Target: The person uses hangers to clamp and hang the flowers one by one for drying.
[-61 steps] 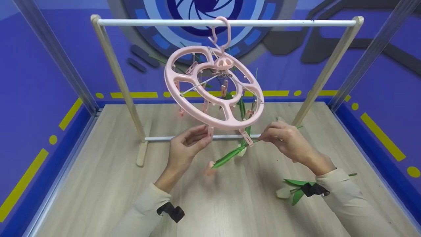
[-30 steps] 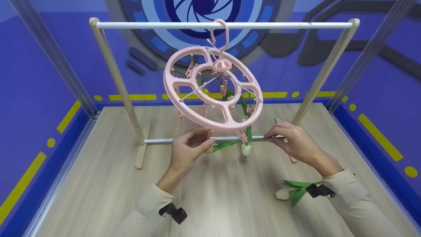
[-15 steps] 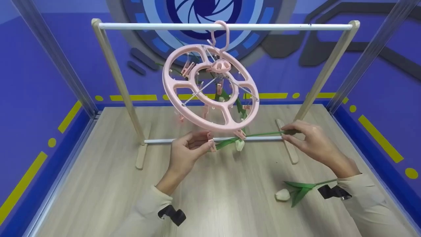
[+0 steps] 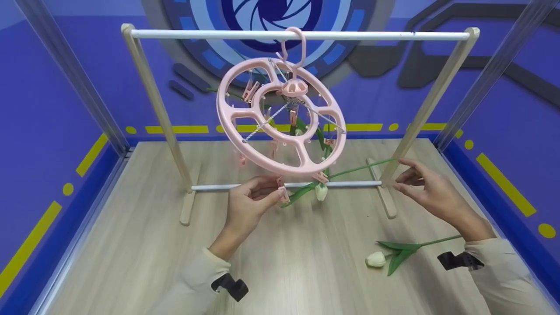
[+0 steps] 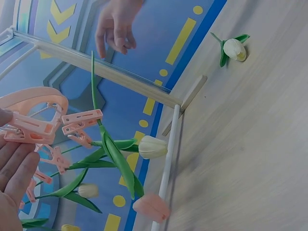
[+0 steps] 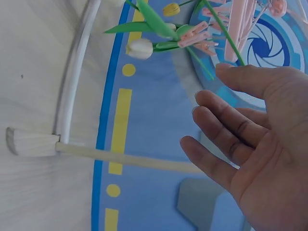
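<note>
A round pink clip hanger [image 4: 280, 164] hangs tilted by its hook. At its front edge my left hand [image 4: 251, 197] pinches a pink clothespin [image 4: 283, 190] between thumb and fingers. Another clothespin [image 5: 82, 118] beside it grips the stem of a pink tulip [image 5: 151, 208], whose head points down in the left wrist view. To the right, the bare end of that green stem [image 4: 363, 168] sticks out close to my right hand [image 4: 426, 183]. That hand holds nothing, fingers apart and loosely bent. White tulips [image 5: 153, 147] hang from other clips behind.
A rack with a white top bar [image 4: 210, 34] and wooden legs [image 4: 157, 105] carries the hanger. One white tulip [image 4: 376, 259] lies on the wooden table [image 4: 271, 267] at front right, near the right sleeve. Blue patterned walls [image 4: 57, 109] enclose the table.
My right hand has drawn the stem out to the right, then let it go and moved further right. The left hand keeps its pinch on the clothespin. The hanger has swung slightly.
</note>
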The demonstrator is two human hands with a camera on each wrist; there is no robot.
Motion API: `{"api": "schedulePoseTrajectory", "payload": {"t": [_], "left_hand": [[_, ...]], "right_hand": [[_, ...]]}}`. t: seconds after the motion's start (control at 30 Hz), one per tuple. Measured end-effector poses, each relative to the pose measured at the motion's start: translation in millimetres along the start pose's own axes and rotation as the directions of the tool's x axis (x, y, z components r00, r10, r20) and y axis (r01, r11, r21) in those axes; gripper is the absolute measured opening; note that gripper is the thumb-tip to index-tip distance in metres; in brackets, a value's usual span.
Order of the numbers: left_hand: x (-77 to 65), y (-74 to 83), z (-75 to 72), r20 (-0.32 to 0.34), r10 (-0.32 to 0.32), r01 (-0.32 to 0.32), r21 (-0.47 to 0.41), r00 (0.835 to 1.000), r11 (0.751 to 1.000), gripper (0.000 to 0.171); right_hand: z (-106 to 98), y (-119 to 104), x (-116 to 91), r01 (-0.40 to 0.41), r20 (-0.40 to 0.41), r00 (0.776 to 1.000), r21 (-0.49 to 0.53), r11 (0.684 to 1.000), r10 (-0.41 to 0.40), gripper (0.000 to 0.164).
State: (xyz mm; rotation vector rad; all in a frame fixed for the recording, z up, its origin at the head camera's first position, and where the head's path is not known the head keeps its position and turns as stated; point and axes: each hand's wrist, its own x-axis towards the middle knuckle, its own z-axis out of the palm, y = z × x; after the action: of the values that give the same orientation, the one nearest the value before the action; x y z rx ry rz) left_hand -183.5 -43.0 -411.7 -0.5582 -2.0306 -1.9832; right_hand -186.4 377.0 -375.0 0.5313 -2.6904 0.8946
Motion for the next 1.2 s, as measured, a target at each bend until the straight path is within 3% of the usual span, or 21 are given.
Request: {"api": "schedulePoseTrajectory", "payload": {"t": [0.63, 1.2], "left_hand": [[-0.8, -2.5, 1.6, -0.035, 0.049, -0.048, 0.024, 0.998, 0.999, 0.026], [-2.7, -2.1, 1.0, -0.033, 0.014, -0.013, 0.038, 0.999, 0.999, 0.027]], "right_hand": [[-6, 81, -44, -0.069, 0.105, 0.991, -0.110, 0.992, 0.080, 0.020], [6, 121, -76, -0.209, 0.310, 0.919, -0.143, 0.967, 0.244, 0.017]]}}
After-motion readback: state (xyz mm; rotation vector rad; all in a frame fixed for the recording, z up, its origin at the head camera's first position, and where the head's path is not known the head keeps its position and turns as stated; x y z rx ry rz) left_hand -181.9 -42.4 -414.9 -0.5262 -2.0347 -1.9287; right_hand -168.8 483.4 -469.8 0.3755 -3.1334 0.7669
